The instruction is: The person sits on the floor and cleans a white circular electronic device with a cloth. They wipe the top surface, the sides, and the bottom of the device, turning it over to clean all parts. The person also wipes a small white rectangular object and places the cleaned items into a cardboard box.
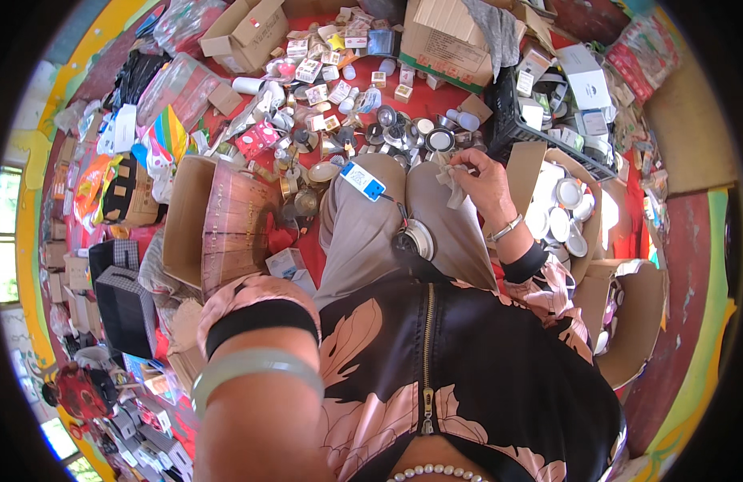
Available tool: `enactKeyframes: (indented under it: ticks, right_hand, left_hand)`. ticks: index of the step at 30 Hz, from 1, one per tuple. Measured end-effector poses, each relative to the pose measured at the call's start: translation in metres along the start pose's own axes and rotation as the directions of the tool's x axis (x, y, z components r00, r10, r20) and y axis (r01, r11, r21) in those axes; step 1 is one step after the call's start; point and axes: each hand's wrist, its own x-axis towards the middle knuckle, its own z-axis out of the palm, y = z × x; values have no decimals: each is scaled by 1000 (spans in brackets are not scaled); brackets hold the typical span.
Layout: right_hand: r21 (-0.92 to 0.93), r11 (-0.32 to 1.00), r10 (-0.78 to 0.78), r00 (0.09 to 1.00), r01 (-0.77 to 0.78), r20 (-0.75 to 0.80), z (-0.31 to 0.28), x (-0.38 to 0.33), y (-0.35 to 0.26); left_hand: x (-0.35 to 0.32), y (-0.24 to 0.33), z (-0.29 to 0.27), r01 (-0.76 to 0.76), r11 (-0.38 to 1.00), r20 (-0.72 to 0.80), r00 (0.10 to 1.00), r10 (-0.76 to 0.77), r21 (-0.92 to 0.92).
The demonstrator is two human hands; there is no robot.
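Observation:
My right hand (485,185) is closed above my right knee, its fingers pinching a crumpled pale cloth or wrapper (453,183). In my lap lies a round downlight with a white rim (419,239). A dark lead runs from it to a blue-and-white driver box (363,182), which rests on my left thigh. My left forearm (255,394), with a pale green bangle, rises close to the camera at lower left; its hand is out of the picture.
Loose metal lamp fittings (395,132) and small boxes (315,72) cover the red floor ahead. At right are a cardboard box (528,181) of white round lights and a loaded black crate (508,104). A reddish open carton (235,225) stands at left, a large box (443,40) at the back.

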Motion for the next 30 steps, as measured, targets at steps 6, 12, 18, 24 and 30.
enactKeyframes:
  ticks: [6,12,18,24,30]
  right_hand:
    - [44,999,29,999,-28,-20,-11,-3,10]
    - [82,996,48,997,-43,-63,-14,8,13]
    - [350,933,106,994,-89,-30,-2,19,-3]
    - [455,885,99,995,-100,26,4,29,8]
    - [514,845,61,981,-149,184,8,25,-3]
  left_hand:
    - [-39,-110,-31,594,784,-56,802,-595,182]
    - [-201,-183,-19,996,-87,-621,-58,-781,17]
    - [-224,-195,26,794,23,-407,-287,-867,-608]
    - [-201,-204,29,805,13,-434,-306,-847,-593]
    - [-192,-208,40,360,433,-475,-35,-879,-827]
